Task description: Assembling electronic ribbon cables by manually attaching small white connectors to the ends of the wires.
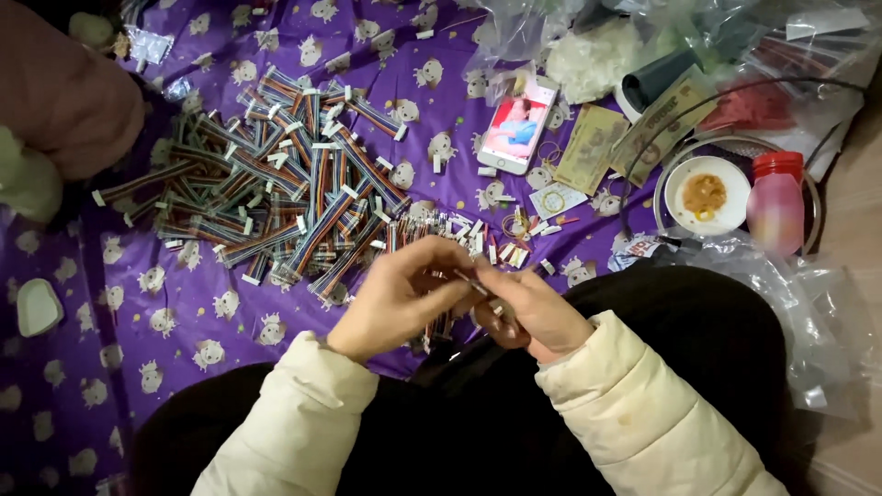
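Hands pinching a cable above the lap

My left hand [395, 298] and right hand [533, 312] meet, both pinching one thin ribbon cable [470, 285]. Cable pile [276, 193] crowds the purple cloth [184, 312] just ahead; phone [517, 124] and bowl [706, 195] hem the right edge.

both hands, left hand [395, 298] and right hand [533, 312], pinch a thin ribbon cable [470, 285]; cable pile [276, 193] on purple cloth [184, 303] beyond.
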